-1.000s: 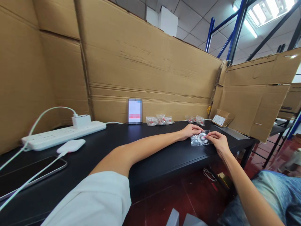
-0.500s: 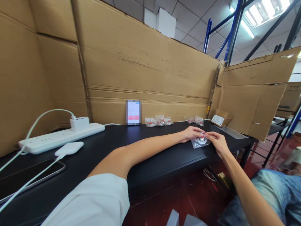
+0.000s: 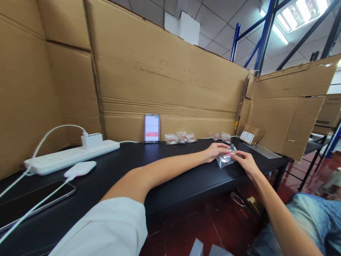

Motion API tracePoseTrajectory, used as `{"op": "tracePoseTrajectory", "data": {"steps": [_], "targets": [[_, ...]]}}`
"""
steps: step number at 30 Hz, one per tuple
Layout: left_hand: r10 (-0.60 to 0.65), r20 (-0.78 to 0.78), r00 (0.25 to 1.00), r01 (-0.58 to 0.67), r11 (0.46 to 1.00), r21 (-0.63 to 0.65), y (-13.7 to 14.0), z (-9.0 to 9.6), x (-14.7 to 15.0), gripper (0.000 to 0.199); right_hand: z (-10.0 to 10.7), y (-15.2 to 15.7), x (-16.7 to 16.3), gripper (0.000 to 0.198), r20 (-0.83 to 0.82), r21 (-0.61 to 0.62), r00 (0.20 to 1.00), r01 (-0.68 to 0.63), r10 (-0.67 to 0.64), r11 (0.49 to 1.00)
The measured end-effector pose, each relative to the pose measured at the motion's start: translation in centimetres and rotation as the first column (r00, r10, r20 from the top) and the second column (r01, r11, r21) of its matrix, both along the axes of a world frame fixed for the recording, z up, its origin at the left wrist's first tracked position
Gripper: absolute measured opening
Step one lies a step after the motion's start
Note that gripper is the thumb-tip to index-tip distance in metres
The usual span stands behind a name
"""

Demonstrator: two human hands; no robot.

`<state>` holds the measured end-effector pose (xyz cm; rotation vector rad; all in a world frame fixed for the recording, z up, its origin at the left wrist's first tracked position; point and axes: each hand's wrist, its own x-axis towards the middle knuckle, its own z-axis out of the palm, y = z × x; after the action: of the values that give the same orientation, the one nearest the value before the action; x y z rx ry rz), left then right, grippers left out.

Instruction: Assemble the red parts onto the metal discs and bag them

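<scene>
A small clear plastic bag [image 3: 226, 160] lies at the right part of the black table, with a round, whitish item and a bit of red inside; its exact kind is too small to make out. My left hand [image 3: 214, 152] grips the bag's upper left side, fingers closed over its top. From the right, my right hand [image 3: 245, 161] pinches the bag's right edge between thumb and fingers. Behind my hands sit similar bags [image 3: 226, 137] with red bits. Several more bags [image 3: 182, 137] lie in a group further left, by the cardboard wall.
A tablet-like screen [image 3: 151, 128] leans on the cardboard wall [image 3: 170, 78]. On the left are a white power strip [image 3: 71, 156], a charger pad [image 3: 80, 169] with cable, and a dark phone [image 3: 34, 202]. An opened small carton [image 3: 250, 134] stands at the right. The black table [image 3: 186, 179] ends near my forearm.
The bag has turned and tilted slightly between my hands, its upper corner now sticking up between them. My right fingers have shifted a little along its edge. The other things stay put.
</scene>
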<state>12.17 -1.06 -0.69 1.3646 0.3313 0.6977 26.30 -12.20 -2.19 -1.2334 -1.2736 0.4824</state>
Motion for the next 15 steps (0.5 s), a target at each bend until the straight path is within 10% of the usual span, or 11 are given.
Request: {"op": "tracePoseTrajectory", "data": {"steps": [15], "targets": [[0.000,-0.023,1.000,0.001,0.999,0.051,-0.15,0.10,0.03,0.034,-0.38,0.38,0.44,0.045,-0.137,0.076,0.990,0.027,-0.016,0.997]]}}
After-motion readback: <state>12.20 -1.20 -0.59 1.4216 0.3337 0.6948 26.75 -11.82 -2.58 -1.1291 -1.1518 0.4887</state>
